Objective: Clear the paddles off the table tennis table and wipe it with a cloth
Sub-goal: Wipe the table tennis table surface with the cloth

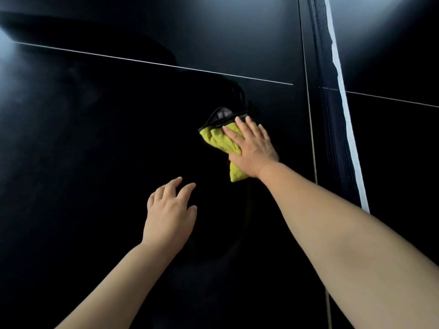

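Yellow cloth (215,138) lies pinned under my right grip (251,148), whose fingers are straight and spread, pressing down rather than clutching. The cloth pokes out left of the palm and toward me beside the wrist, its long axis running roughly away from me. My left grip (169,214) sits nearer me and to the left, loose and holding nothing, over the dark counter (95,138). The net (332,115) stands close on the right, so I judge the coming stroke must sweep left, across the wide stretch below the white line (154,62). I see no paddles.
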Motion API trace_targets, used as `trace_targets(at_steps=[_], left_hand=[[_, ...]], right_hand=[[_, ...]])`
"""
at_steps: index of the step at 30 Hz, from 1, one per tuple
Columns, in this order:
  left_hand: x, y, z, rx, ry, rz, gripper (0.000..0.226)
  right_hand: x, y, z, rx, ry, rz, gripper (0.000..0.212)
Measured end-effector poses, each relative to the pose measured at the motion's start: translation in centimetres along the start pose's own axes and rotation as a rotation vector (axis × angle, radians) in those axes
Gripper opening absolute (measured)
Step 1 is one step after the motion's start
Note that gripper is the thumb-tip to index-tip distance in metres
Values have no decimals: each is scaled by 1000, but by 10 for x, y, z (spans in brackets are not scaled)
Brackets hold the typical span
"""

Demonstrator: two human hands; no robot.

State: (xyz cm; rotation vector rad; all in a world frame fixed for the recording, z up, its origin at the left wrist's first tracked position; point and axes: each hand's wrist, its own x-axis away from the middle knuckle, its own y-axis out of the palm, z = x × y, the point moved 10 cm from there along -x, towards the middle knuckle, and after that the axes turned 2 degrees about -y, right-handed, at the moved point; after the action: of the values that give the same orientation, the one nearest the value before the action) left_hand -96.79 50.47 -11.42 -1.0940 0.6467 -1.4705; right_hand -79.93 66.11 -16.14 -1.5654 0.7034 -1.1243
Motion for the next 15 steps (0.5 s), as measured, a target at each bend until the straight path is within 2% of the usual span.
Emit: trace_targets(at_steps=[8,11,15], left_hand=[[-71,5,52,-16,71,49,52],[-75,6,46,-37,61,50,52],[-63,8,35,-43,52,30,51]], right_hand=[[-90,-30,114,-100,182,58,68],[-91,-30,145,-182,300,77,68],[-65,-22,146,-215,419,85,67]])
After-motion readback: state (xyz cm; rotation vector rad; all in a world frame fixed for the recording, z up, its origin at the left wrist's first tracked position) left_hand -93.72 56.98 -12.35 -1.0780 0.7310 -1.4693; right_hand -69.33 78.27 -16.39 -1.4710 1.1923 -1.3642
